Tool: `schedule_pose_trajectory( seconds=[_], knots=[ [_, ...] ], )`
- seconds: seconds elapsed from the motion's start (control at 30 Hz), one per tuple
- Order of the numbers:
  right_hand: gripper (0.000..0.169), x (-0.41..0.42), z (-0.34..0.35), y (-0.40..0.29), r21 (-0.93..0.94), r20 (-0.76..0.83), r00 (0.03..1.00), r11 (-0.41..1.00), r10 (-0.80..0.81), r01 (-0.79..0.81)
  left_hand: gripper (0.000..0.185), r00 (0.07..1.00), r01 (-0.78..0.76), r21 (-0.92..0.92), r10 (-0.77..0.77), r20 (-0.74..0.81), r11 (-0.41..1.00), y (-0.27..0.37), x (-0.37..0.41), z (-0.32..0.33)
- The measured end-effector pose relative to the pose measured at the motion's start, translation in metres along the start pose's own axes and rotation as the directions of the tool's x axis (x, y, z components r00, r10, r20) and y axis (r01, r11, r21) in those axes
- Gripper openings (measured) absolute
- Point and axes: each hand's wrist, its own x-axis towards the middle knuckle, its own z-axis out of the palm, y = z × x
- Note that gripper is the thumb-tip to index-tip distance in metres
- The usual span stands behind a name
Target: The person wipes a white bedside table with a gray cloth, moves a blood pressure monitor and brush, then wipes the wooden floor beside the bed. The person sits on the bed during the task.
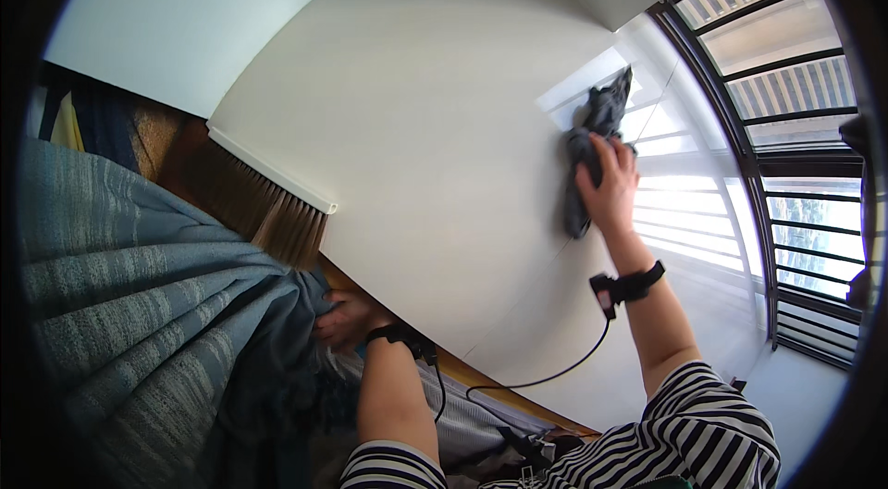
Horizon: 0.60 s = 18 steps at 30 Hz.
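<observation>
My right hand (610,180) presses a crumpled dark grey cloth (602,121) against a glossy white surface (430,107), near where window light reflects on it. My left hand (345,317) is low, beside the blue-grey fabric (159,239) and just below the surface's lower edge; its fingertips are partly in shadow, and whether they grip the fabric is not plain. A brush with a white back (274,173) and long brown bristles (260,211) lies at the surface's left edge, its bristles over the fabric. Each wrist wears a black strap, with a black cable.
A window with dark bars (756,118) runs along the right side. A pale panel (187,10) rises at the upper left, above dark and yellow items (67,125) in a gap. The black cable (541,381) loops across the surface's lower edge between my arms.
</observation>
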Motion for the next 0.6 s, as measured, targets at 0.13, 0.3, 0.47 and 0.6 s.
schedule_pose_trajectory(
  seconds=[0.13,0.3,0.47,0.6],
  knots=[
    [0.064,-0.023,-0.005,-0.108,0.206,0.223,0.827,0.854,-0.517,0.478,0.063,1.0,-0.017,-0.045,0.016,-0.011,0.999,-0.007,0.003,0.009],
    [0.057,0.105,0.067,-0.183,0.323,0.17,0.524,0.549,-0.835,0.771,0.063,0.999,-0.014,-0.071,0.012,-0.036,0.997,-0.001,0.001,0.008],
    [0.056,0.244,0.096,-0.208,-0.054,0.093,0.866,0.866,-0.492,0.498,0.063,0.998,0.022,-0.078,-0.026,-0.051,0.997,0.007,-0.006,0.005],
    [0.048,0.261,0.107,-0.21,-0.106,0.467,0.728,0.786,-0.501,0.609,0.063,0.995,0.067,-0.042,-0.07,-0.078,0.997,-0.003,0.003,0.008]
  ],
)
